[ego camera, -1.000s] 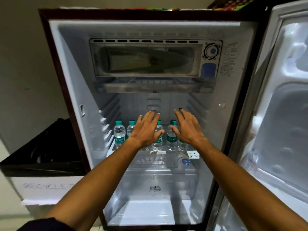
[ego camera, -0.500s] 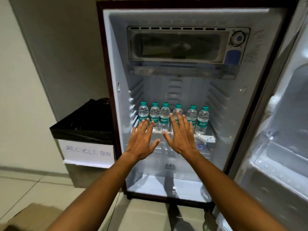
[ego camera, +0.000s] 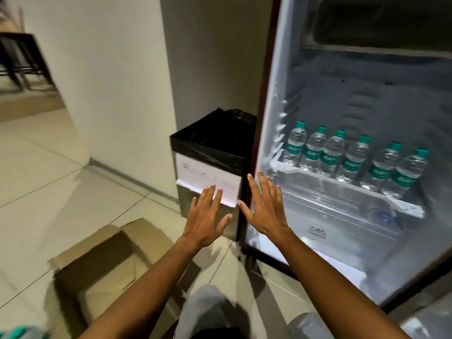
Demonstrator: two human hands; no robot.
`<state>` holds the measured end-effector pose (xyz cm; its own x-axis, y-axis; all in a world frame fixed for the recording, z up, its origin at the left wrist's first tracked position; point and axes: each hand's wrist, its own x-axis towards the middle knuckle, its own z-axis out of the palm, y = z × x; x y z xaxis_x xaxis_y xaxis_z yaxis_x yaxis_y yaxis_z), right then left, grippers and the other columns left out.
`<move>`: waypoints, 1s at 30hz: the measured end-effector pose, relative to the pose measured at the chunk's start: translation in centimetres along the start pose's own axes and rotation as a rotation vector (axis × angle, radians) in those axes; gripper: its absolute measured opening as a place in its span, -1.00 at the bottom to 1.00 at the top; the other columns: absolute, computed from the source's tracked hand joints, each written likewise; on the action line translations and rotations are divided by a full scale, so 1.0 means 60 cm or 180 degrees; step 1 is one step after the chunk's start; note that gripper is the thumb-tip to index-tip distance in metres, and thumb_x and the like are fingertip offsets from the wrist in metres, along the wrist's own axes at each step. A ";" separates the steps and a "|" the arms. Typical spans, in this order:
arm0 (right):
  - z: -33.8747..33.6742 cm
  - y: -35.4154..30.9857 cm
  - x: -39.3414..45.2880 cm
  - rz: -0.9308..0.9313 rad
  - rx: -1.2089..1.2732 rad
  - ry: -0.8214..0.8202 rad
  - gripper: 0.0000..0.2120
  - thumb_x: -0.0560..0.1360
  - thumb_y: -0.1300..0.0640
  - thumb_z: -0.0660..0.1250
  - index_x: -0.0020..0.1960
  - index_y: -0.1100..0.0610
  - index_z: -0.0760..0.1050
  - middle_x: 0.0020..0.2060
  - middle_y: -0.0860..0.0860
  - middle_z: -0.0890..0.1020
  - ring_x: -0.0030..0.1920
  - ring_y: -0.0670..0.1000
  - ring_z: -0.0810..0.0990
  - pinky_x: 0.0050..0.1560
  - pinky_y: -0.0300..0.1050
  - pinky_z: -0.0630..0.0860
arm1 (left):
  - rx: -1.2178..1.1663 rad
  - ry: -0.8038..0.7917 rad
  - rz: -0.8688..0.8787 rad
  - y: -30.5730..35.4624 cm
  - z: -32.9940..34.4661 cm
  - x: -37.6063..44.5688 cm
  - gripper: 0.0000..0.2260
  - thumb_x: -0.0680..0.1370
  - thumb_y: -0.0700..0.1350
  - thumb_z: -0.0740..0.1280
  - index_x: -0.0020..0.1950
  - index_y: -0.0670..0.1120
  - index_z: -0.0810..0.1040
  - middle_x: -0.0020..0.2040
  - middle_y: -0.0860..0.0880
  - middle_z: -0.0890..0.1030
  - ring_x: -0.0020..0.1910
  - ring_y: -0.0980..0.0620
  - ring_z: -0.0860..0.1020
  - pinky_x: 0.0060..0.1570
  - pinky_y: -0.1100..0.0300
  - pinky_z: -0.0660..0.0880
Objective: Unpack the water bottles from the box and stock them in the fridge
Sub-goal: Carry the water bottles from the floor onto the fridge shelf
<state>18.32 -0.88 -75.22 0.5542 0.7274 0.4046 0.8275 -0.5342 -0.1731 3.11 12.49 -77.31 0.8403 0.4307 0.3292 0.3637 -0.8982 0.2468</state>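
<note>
- At the far left, dark furniture legs [ego camera: 19, 62] are seen on a pale tiled floor [ego camera: 49, 167], blurred, beyond a white wall corner [ego camera: 110, 69].
- At the lower left, a brown cardboard box [ego camera: 107, 263] is seen on the floor with its flaps open; its inside is shadowed and nothing can be made out in it.
- In the bottom-left corner, a blurred patch of teal and white [ego camera: 17, 332] is cut off by the frame and cannot be identified.
- In the middle, a bin [ego camera: 210, 167] lined with a black bag is placed against the wall, just beside the fridge; a white paper sign [ego camera: 208, 182] with faint handwriting is fixed to its front.
- The left hand [ego camera: 205, 221] is held out flat in front of the bin, fingers spread wide, nothing gripped.
- The right hand [ego camera: 266, 211] is held just beside it, in front of the fridge's left edge, also flat, spread wide and empty.
- Grey-clad knees [ego camera: 205, 309] are seen below, between the forearms.
- At the right, the fridge [ego camera: 266, 118] is shown open and lit inside.
- Six water bottles [ego camera: 352, 157] with teal caps and teal labels are lined up upright in a row, side by side, on the clear shelf [ego camera: 347, 182] inside the fridge.
- Below the shelf, a clear drawer [ego camera: 342, 216] is seen.
</note>
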 end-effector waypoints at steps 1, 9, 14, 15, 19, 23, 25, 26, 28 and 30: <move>0.018 -0.026 0.002 -0.0104 0.0058 -0.0058 -0.26 0.56 -0.30 0.10 0.60 -0.02 -0.06 0.59 0.07 -0.06 0.58 0.16 -0.05 0.52 0.19 -0.08 | 0.0042 -0.0021 -0.0152 -0.023 -0.002 -0.018 -0.31 0.61 0.26 0.07 0.61 -0.01 -0.10 0.61 -0.05 -0.12 0.59 -0.02 -0.15 0.53 -0.13 -0.02; 0.157 -0.229 0.003 -0.0781 0.0387 -0.0647 -0.24 0.55 -0.33 0.06 0.60 -0.03 -0.13 0.59 0.08 -0.07 0.58 0.15 -0.05 0.52 0.17 -0.09 | 0.0109 -0.0192 -0.1428 -0.189 -0.022 -0.177 -0.32 0.60 0.28 0.01 0.61 0.00 -0.13 0.61 -0.05 -0.15 0.58 -0.02 -0.18 0.54 -0.14 -0.09; 0.223 -0.367 -0.012 -0.1390 0.0493 -0.1038 -0.24 0.53 -0.36 0.00 0.59 -0.06 -0.17 0.59 0.05 -0.10 0.58 0.14 -0.02 0.50 0.18 -0.05 | 0.0125 -0.0121 -0.2137 -0.277 -0.041 -0.294 -0.33 0.60 0.30 -0.01 0.60 0.04 -0.15 0.61 -0.01 -0.18 0.57 0.01 -0.21 0.53 -0.09 -0.16; 0.234 -0.392 -0.019 -0.1471 0.0533 -0.1114 -0.24 0.54 -0.36 0.00 0.60 -0.06 -0.16 0.59 0.05 -0.11 0.58 0.12 -0.03 0.51 0.17 -0.06 | 0.0104 -0.0077 -0.2284 -0.290 -0.044 -0.317 -0.33 0.60 0.30 -0.01 0.60 0.04 -0.15 0.61 -0.01 -0.18 0.57 0.02 -0.21 0.52 -0.07 -0.15; 0.270 -0.494 -0.057 -0.1743 0.0681 -0.1430 -0.23 0.54 -0.33 0.07 0.59 -0.06 -0.17 0.59 0.04 -0.13 0.58 0.11 -0.07 0.52 0.17 -0.06 | -0.0023 0.0096 -0.2864 -0.338 -0.049 -0.414 -0.34 0.60 0.30 0.03 0.60 0.08 -0.12 0.61 0.01 -0.15 0.58 0.01 -0.13 0.51 0.00 -0.14; 0.291 -0.571 -0.090 -0.2150 0.0812 -0.1684 -0.27 0.56 -0.27 0.11 0.60 -0.05 -0.11 0.59 0.02 -0.15 0.58 0.10 -0.10 0.53 0.16 -0.09 | 0.0070 0.0032 -0.3411 -0.386 -0.045 -0.502 -0.38 0.60 0.24 0.11 0.59 0.03 0.03 0.59 -0.07 0.05 0.56 -0.10 0.06 0.50 -0.09 0.10; 0.302 -0.602 -0.101 -0.2307 0.0812 -0.1814 -0.28 0.57 -0.25 0.11 0.60 -0.04 -0.11 0.59 0.02 -0.17 0.58 0.10 -0.13 0.54 0.16 -0.10 | 0.0141 -0.0071 -0.3705 -0.407 -0.042 -0.540 -0.41 0.61 0.21 0.14 0.57 0.01 0.11 0.58 -0.11 0.11 0.54 -0.12 0.11 0.47 -0.08 0.16; 0.308 -0.616 -0.106 -0.2367 0.0829 -0.1877 -0.28 0.58 -0.24 0.12 0.60 -0.04 -0.11 0.59 0.02 -0.16 0.58 0.10 -0.13 0.54 0.16 -0.09 | 0.0172 -0.0128 -0.3826 -0.417 -0.039 -0.557 -0.42 0.61 0.19 0.15 0.57 0.00 0.14 0.57 -0.12 0.14 0.53 -0.13 0.14 0.45 -0.07 0.20; 0.320 -0.637 -0.116 -0.2476 0.0877 -0.1994 -0.29 0.57 -0.22 0.15 0.59 -0.04 -0.08 0.59 0.03 -0.13 0.58 0.11 -0.11 0.54 0.16 -0.07 | 0.0251 -0.0263 -0.3992 -0.431 -0.035 -0.583 -0.45 0.61 0.14 0.19 0.55 -0.03 0.20 0.53 -0.16 0.23 0.49 -0.15 0.23 0.40 -0.04 0.29; 0.335 -0.655 -0.126 -0.2603 0.0885 -0.2079 -0.29 0.56 -0.19 0.20 0.59 -0.03 -0.04 0.59 0.04 -0.09 0.58 0.12 -0.06 0.53 0.17 -0.05 | 0.0306 -0.0342 -0.4118 -0.444 -0.030 -0.600 -0.50 0.60 0.09 0.25 0.50 -0.05 0.29 0.45 -0.17 0.36 0.40 -0.15 0.35 0.32 0.00 0.38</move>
<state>-16.61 23.28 -89.54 -0.3021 0.9518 -0.0525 0.9142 0.2737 -0.2988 -37.55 21.05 -94.12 -0.1130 0.9786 -0.1721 0.9526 0.1559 0.2611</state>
